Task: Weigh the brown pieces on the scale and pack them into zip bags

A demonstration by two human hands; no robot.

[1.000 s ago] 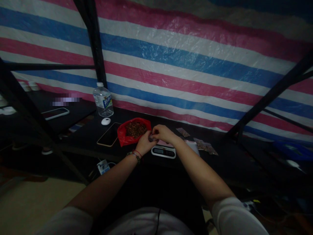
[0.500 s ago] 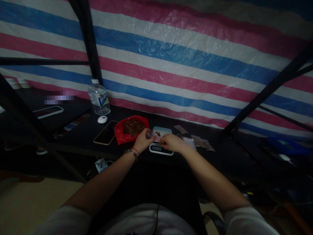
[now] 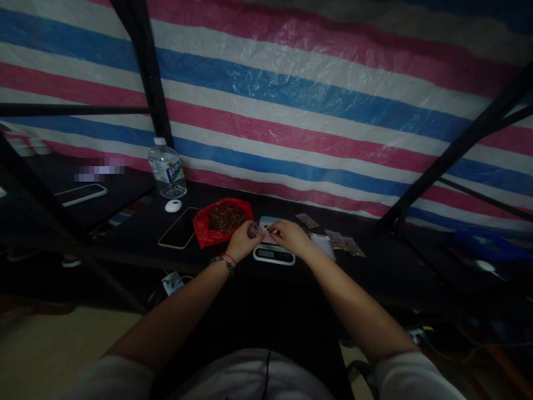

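Note:
A white digital scale (image 3: 273,256) lies on the black table, with a few small brown pieces (image 3: 266,226) on its pale platform. At its left side my left hand (image 3: 244,240) is closed on a small clear plastic bag (image 3: 254,229). My right hand (image 3: 290,236) reaches over the platform, its fingertips pinched together at the brown pieces; what they grip is too small to make out. Left of the scale stands an open red bag (image 3: 202,229) full of brown bits (image 3: 226,218).
Filled little bags (image 3: 343,243) and a stack of flat clear bags (image 3: 323,244) lie to the right. A phone (image 3: 179,228), a white oval object (image 3: 173,206) and a plastic bottle (image 3: 167,170) stand left. Black metal posts (image 3: 150,83) frame the table before a striped sheet (image 3: 291,122).
My right hand has moved slightly up and left, from the platform's near edge to over the brown pieces. My left hand keeps its place with the small bag.

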